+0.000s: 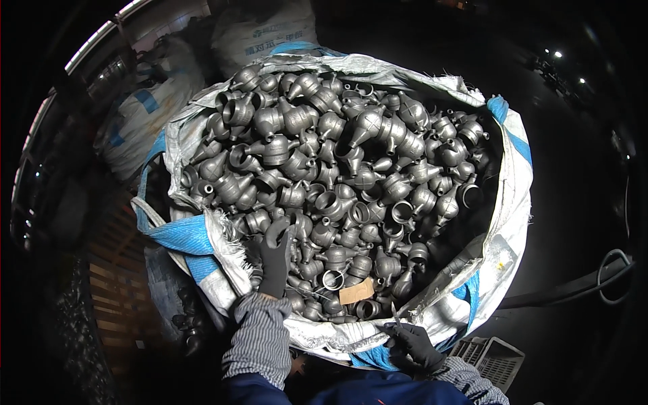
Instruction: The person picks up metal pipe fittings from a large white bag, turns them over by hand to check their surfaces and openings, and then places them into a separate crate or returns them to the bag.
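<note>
A large white woven bulk bag (516,196) with blue straps is heaped with dark grey, bulb-shaped hollow plastic parts (368,125), many with short spouts and round open ends. My left hand (274,260), in a dark glove, reaches over the near left rim into the heap. Its fingers are bent but apart among the parts, and the fingertips partly blend with them. Outside the near rim, my right hand (415,345), also gloved, closes around a thin pointed tool that looks like a small knife (395,314), its tip upward beside the rim.
A piece of brown cardboard (356,291) lies on the parts near the front. A grey plastic crate (496,361) stands at lower right. More white bags (266,34) stand behind. Wooden slats (121,297) lie at left, and a dark hose (607,277) loops at right.
</note>
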A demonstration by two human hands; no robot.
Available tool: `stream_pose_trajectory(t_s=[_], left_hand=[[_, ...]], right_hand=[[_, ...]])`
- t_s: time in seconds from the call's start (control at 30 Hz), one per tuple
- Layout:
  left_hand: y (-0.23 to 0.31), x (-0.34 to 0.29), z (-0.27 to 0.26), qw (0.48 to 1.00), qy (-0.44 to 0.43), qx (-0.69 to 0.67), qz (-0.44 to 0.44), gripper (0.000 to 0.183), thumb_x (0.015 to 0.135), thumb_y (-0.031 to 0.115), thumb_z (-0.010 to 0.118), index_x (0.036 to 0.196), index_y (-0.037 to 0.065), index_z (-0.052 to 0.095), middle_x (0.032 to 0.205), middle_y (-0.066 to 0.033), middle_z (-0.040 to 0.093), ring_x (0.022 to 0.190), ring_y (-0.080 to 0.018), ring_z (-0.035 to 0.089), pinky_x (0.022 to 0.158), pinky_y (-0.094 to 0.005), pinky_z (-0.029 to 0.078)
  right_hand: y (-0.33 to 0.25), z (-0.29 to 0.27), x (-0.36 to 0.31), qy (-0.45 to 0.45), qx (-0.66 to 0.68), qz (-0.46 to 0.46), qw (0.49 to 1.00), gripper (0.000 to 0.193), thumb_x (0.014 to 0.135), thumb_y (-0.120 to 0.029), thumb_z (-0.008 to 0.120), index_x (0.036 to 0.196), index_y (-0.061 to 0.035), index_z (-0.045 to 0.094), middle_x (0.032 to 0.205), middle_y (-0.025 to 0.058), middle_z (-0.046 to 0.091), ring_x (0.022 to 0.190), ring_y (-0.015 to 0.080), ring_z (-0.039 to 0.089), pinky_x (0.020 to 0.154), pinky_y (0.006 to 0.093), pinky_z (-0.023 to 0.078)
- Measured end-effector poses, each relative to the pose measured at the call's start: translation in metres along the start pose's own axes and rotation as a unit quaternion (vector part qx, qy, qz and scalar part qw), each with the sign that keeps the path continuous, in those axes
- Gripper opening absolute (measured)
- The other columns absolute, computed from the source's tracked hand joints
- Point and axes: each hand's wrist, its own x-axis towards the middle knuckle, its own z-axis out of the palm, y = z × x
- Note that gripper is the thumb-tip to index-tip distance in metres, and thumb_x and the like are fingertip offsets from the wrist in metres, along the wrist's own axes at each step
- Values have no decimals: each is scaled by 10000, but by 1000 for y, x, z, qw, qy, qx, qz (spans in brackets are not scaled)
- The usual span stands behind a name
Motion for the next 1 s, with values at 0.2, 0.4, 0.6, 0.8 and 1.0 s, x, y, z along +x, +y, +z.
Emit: stream_pose_trajectory(t_s=[0.2, 0.4, 0.6, 0.8, 1.0], left_hand=[[-138, 79, 31, 977, 32, 170, -121, 406, 867, 90, 587, 1250, -22, 510, 1103, -119, 604, 1007, -210, 580, 825, -330, 492], [-145, 92, 37, 949, 8, 237, -207, 391, 870, 104, 572, 1240, -9, 520, 1071, -112, 621, 939, -208, 602, 763, -335, 502], [-99, 41, 7, 965, -53, 97, -238, 377, 872, 118, 556, 1231, 3, 531, 1039, -105, 639, 871, -207, 624, 701, -341, 512], [-5, -39, 11, 950, -124, -65, -280, 254, 864, 96, 505, 1092, 29, 595, 964, -50, 627, 820, -161, 604, 637, -287, 502], [75, -113, 39, 905, -220, -221, -289, 252, 838, 46, 573, 1074, -38, 601, 949, -100, 659, 865, -173, 639, 709, -330, 568]], right_hand=[[-5, -11, -13, -37, 48, 38, 997, 266, 989, -211, 524, 933, 20, 646, 725, 41, 595, 558, 114, 511, 481, 259, 398], [0, -17, -15, 1, 55, -3, 999, 267, 996, -196, 509, 1044, 26, 649, 763, 38, 620, 618, 109, 558, 543, 248, 444], [-19, -18, -8, -2, -3, -28, 1000, 255, 972, -200, 533, 978, 21, 660, 771, 44, 661, 591, 85, 542, 524, 222, 415], [-52, -4, -3, -40, 20, -65, 997, 294, 963, -277, 575, 1108, -32, 650, 785, 5, 656, 519, 35, 485, 463, 180, 359], [-68, -1, 22, -58, 61, -162, 983, 482, 964, -246, 576, 1378, -34, 450, 984, 28, 660, 602, 45, 492, 513, 181, 360]])
